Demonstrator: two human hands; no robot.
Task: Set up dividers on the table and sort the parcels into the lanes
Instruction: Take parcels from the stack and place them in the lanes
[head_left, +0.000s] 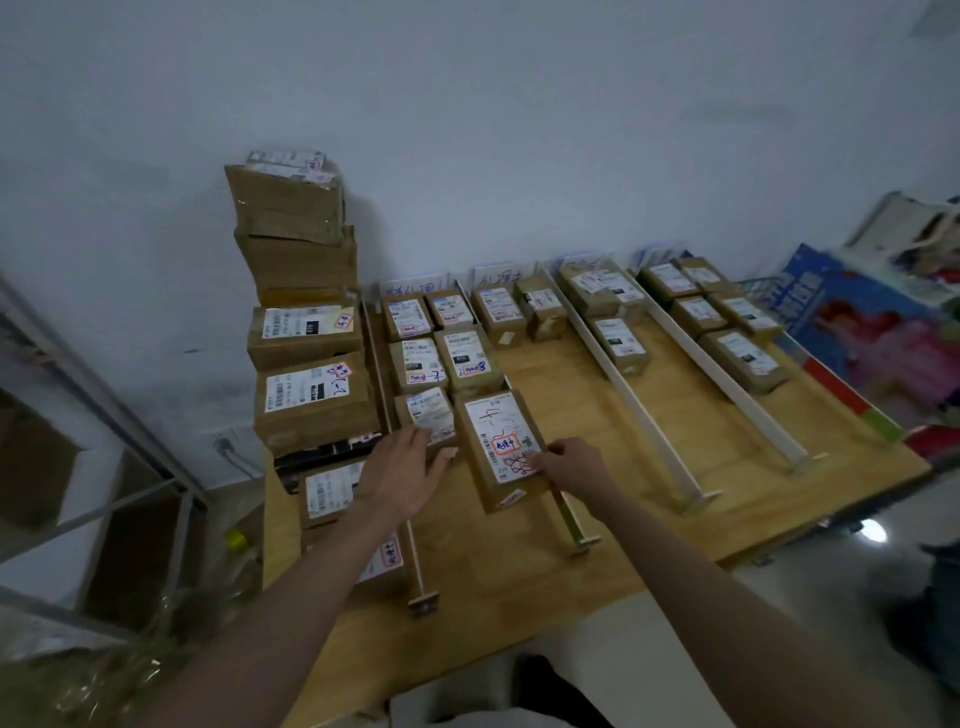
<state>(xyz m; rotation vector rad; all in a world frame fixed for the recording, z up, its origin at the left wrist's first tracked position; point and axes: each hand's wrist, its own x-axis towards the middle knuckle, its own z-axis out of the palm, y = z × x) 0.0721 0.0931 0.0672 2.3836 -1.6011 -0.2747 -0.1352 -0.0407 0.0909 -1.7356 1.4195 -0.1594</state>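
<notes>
My L hand (410, 470) is at centre frame, fingers straight and loose, fingertips touching the near end of a small box (427, 415) in the leftmost lane; not gripping it. My R hand (571, 462) is just right of it, fingers curled on the near right corner of a bigger box (501, 447), holding it. That box sits tilted at the front of the same lane, its right edge over a divider (566, 512). Table (519, 566) is light wood, w/ white dividers running near-to-far; more at centre right (644, 410) and right (727, 384). Parcels sit in rows at the far ends of the lanes, labels up. Tall stack (301, 312) of brown boxes at left of frame, against the wall. Colourful carton (857, 332) at the right edge.
</notes>
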